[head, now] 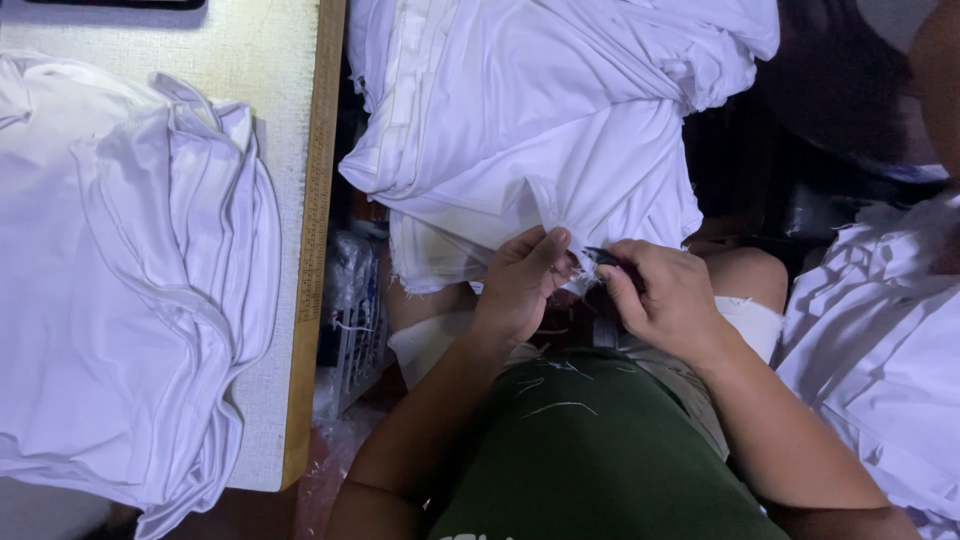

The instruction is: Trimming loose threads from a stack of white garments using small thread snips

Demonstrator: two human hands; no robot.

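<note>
The soft white knit garment [540,130] lies heaped across the person's lap, its lower edge drawn toward the body. It looks light, limp and stretchy, likely to slide and bunch, so a pinch right at the hem seems the surest hold. The left hand [520,285] is closed on that hem, thumb pressed over a gathered fold. The right hand [665,300] is curled tight round a small dark clipper-like tool [603,258], its tip just beside the pinched edge. Loose threads lie on the green shirt [590,450]. More white garments are stacked on the pale speckled table [270,60] and piled at the right [880,340].
</note>
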